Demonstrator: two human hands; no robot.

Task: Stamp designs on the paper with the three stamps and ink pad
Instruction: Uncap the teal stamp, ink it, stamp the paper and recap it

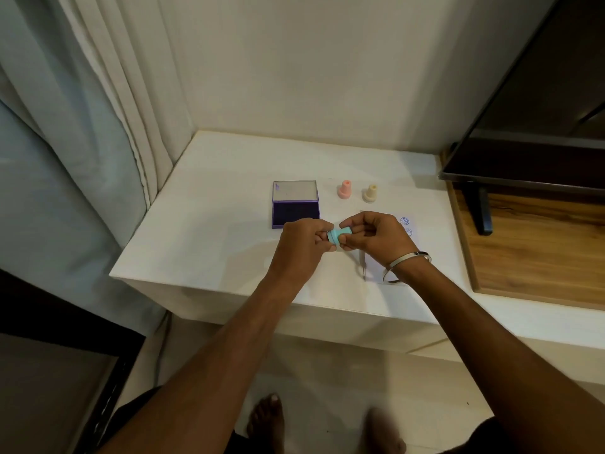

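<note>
Head view: open ink pad [296, 213], purple inside.

My hands cover most of the paper [413, 239] and the ends of the blue stamp [339, 235].

My left hand [302, 244] hides the stamp's face; my right hand [373, 239] hides its handle tip. The two blue prints [405, 221] on the paper are too small to read. The screen [523, 126] is cut off by the right edge.

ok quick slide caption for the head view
Both hands hold a blue stamp over the table, beside the open ink pad.
</note>
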